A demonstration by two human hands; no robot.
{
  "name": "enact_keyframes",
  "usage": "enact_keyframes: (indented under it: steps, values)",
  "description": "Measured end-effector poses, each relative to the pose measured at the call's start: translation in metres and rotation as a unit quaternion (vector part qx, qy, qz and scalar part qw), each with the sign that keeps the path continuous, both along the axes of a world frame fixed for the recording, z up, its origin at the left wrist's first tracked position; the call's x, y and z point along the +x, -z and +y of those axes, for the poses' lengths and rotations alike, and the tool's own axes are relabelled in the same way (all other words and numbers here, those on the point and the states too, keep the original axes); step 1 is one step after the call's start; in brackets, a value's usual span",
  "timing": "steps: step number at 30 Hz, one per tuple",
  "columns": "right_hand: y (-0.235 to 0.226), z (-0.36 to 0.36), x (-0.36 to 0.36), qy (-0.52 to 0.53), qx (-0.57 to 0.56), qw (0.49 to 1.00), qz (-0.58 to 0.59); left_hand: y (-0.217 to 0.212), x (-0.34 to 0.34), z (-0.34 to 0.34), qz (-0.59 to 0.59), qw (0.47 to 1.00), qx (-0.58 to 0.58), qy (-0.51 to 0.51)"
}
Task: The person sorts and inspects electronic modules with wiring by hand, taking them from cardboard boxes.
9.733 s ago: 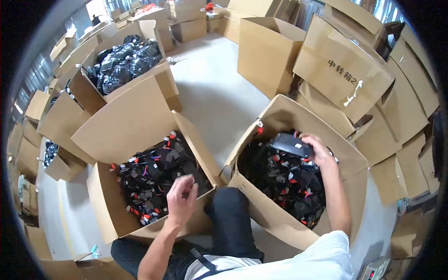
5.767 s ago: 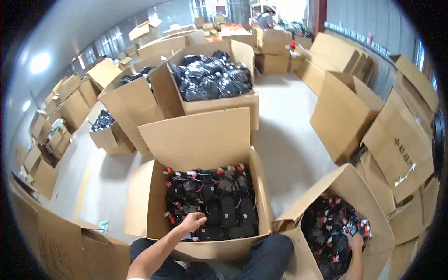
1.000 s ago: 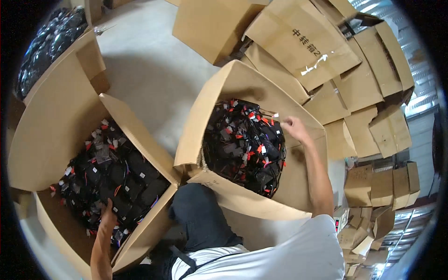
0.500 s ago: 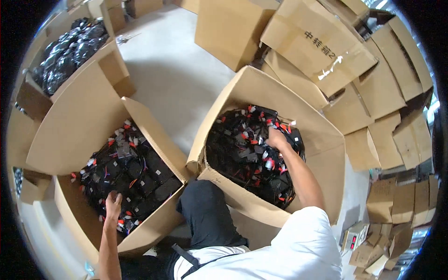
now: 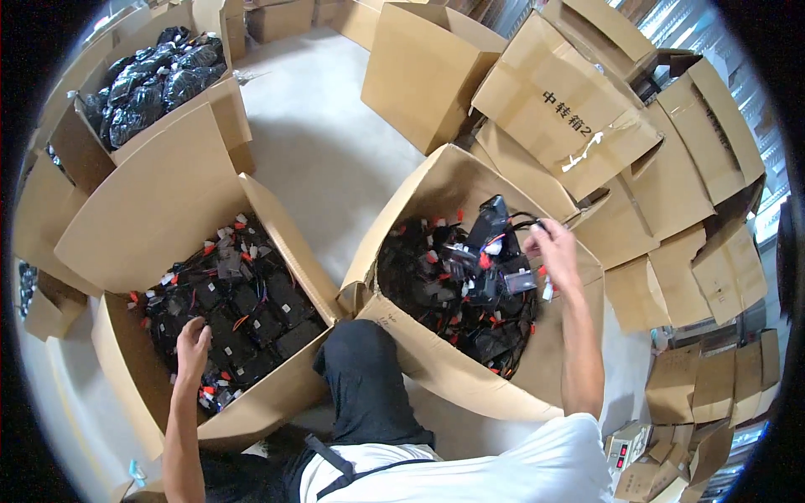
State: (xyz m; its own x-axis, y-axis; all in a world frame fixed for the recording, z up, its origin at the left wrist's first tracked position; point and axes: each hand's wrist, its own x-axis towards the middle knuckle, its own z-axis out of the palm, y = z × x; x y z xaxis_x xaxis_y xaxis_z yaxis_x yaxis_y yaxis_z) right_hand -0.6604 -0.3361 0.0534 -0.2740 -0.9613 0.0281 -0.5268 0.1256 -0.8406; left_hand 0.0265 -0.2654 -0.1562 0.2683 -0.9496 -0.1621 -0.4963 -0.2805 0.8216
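My right hand (image 5: 553,250) is closed on a black cable (image 5: 524,220) over the right cardboard box (image 5: 359,243). From it hangs a bunch of black box-shaped electronic modules (image 5: 489,220) with coloured wires and white and red connectors. Below lies a tangled heap of similar wired modules (image 5: 415,277). My left hand (image 5: 194,342) hovers at the left side of the module pile (image 5: 251,306) in the left cardboard box (image 5: 151,201). Its thumb and forefinger are slightly apart, and I see nothing between them. The modules in that box lie more flatly, with loose connectors along the edges.
Several stacked cartons (image 5: 612,201) rise at the right. Another carton (image 5: 419,75) stands beyond the right box. At the far left, a carton holds black plastic bags (image 5: 159,88). My knee (image 5: 360,356) sits between the two boxes. A small device with a red display (image 5: 621,453) stands at the lower right.
My right hand has risen out of the heap and moved right, lifting the wired modules by a cable. My left hand has shifted slightly up in the view.
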Motion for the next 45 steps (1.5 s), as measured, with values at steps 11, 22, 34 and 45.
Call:
enact_keyframes:
  steps: [11, 22, 34, 45]
  values:
    - [-0.048, 0.003, 0.036, 0.015, -0.160, 0.987, 0.005, -0.071, -0.112, -0.015, 0.096, 0.975, -0.123, 0.155]
    - [-0.101, 0.020, 0.087, 0.003, -0.174, 0.983, -0.048, -0.074, -0.086, 0.008, 0.080, 0.983, -0.114, 0.119]
    - [-0.232, 0.025, 0.158, -0.054, -0.437, 0.888, -0.133, -0.156, -0.215, 0.014, 0.454, 0.847, -0.045, 0.274]
    - [-0.185, 0.064, 0.193, -0.316, -0.334, 0.875, -0.148, -0.151, -0.264, 0.038, 0.908, 0.323, 0.063, 0.261]
